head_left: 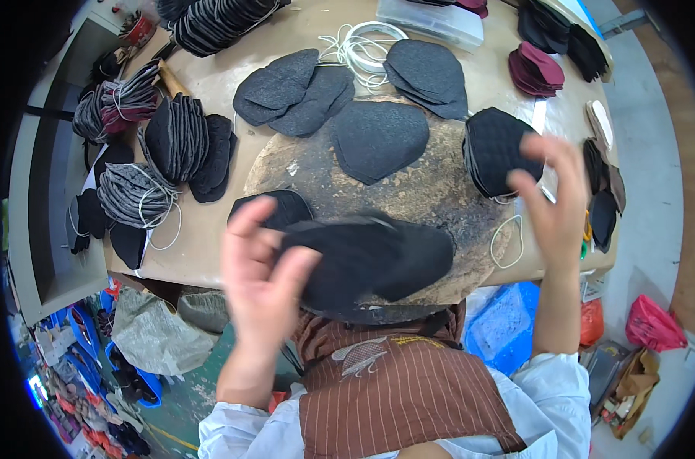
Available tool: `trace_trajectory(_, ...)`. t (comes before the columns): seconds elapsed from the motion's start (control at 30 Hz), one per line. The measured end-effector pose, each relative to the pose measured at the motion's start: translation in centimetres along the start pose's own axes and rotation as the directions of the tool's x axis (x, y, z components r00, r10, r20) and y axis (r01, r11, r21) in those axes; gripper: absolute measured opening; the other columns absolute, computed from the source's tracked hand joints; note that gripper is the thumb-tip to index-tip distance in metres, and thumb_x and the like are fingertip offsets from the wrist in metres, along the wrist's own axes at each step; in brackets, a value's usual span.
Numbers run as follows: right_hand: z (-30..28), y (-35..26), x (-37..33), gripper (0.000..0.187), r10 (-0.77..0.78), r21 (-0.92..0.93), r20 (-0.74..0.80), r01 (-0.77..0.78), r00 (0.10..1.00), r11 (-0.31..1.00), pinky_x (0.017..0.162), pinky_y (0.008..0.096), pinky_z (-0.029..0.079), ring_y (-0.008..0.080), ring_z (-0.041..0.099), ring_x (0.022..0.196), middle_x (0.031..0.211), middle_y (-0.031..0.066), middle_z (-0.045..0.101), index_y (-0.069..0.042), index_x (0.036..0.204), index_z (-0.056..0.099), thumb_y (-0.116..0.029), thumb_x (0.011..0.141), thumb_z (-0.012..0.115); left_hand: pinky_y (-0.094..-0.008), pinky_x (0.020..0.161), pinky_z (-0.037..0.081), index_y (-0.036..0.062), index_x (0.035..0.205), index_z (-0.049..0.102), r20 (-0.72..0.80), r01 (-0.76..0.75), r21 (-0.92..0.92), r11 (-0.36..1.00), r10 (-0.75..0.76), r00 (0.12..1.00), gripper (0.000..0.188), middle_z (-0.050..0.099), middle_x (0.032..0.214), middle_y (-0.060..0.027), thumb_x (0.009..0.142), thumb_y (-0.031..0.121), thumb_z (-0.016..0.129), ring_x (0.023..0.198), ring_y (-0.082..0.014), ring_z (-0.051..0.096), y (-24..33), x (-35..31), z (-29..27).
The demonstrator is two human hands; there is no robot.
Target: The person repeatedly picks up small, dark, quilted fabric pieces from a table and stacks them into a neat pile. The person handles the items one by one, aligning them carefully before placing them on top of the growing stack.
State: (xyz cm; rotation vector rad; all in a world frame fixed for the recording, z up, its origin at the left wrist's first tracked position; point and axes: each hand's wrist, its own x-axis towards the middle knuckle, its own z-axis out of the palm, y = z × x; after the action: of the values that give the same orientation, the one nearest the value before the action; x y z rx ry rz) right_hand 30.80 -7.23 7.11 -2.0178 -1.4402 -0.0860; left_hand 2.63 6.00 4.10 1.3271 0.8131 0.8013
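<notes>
The left hand (pixel 263 268) is blurred, thumb and fingers curved at the left end of some black pieces (pixel 340 264); whether it grips them, I cannot tell. These lie between the hands, over the near part of the round board (pixel 454 191). The right hand (pixel 558 187) is open, thumb and fingers spread over a black stack (pixel 493 145); contact is unclear. Beyond the hands, 1 loose piece (pixel 382 138) lies on the board, then 2 loose piles, the left pile (pixel 278 84) and the right pile (pixel 428 73), with a cord coil (pixel 359 50) between them. Left of the left hand, on the desk (pixel 198 249), a grey bundle (pixel 133 191) and a burgundy-and-grey bundle (pixel 125 99) are corded and look finished; the loose pieces and piles seem still undone.
</notes>
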Motion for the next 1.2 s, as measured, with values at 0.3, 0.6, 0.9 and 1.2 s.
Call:
trace_trajectory(0.3, 0.3, 2.3, 0.7, 0.043, 0.05, -0.451, 0.112, 0.006, 0.992, 0.892, 0.094, 0.0416, 0.04, 0.0353, 0.047, 0.109, 0.114, 0.0153, 0.055, -0.004, 0.116, 0.058, -0.018, 0.078, 0.072, -0.0448, 0.105, 0.034, 0.003, 0.123, 0.053, 0.215, -0.382, 0.835, 0.395, 0.405, 0.889, 0.054, 0.043, 0.137, -0.0226, 0.074, 0.007, 0.073, 0.125, -0.0385, 0.044, -1.4, -1.7, -1.8)
trace_trajectory(0.6, -1.5, 2.6, 3.9, 0.036, 0.064, -0.389, 0.325, 0.072, 0.943, 0.918, 0.083, 0.0367, 0.043, 0.03, 0.051, 0.094, 0.098, 0.0133, 0.055, -0.003, 0.101, 0.056, -0.011, 0.072, 0.076, -0.0552, 0.103, 0.028, 0.0217, 0.122, 0.062, 0.555, -0.563, 0.724, 0.397, 0.149, 0.819, 0.056, 0.02, 0.144, -0.0338, 0.069, 0.028, 0.079, 0.131, -0.0456, 0.028, -5.3, -8.8, 1.5)
trace_trajectory(0.9, 4.3, -3.8, -4.9, 0.017, 0.272, 0.591, 0.611, -0.657, 0.743, 0.468, 0.065, 0.0166, 0.043, 0.0005, 0.052, 0.077, 0.086, -0.0032, 0.057, -0.001, 0.098, 0.056, 0.002, 0.085, 0.066, -0.0552, 0.103, 0.028, 0.0231, 0.123, 0.062, 0.52, -0.525, 0.733, 0.432, 0.141, 0.843, 0.056, 0.019, 0.143, -0.0339, 0.07, 0.029, 0.079, 0.13, -0.0449, 0.029, -6.0, -9.5, 1.1)
trace_trajectory(1.2, 6.3, -3.4, -7.1, 0.017, 0.32, 0.587, 0.601, -0.676, 0.733, 0.445, 0.066, 0.0169, 0.044, 0.0006, 0.052, 0.079, 0.087, -0.0015, 0.058, -0.001, 0.099, 0.055, 0.002, 0.086, 0.066, -0.0516, 0.102, 0.033, 0.0242, 0.125, 0.059, 0.484, -0.493, 0.716, 0.494, 0.158, 0.861, 0.056, 0.032, 0.141, -0.0282, 0.072, 0.026, 0.076, 0.129, -0.0382, 0.036, -6.2, -9.5, 0.5)
